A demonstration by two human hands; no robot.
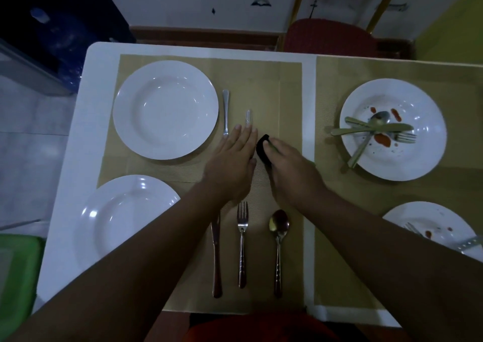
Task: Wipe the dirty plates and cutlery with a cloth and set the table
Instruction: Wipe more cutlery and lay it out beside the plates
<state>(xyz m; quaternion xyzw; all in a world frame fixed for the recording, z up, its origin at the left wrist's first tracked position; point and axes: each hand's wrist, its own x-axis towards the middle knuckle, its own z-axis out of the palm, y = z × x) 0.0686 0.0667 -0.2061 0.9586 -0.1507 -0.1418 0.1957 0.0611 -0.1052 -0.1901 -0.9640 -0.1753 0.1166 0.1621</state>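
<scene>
Cloth bunched in right hand's grip, left hand flat, open, touching alongside.

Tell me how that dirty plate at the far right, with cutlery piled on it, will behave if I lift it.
The dirty plate looks ceramic, so probably stiff and breakable. The crossed cutlery lies loose, overhanging the rim, so it may slide off if tilted.

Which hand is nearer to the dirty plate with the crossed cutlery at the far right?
Right. The right hand, gripping a dark cloth, is left of that dirty plate, apart from it. The left hand lies farther left.
</scene>
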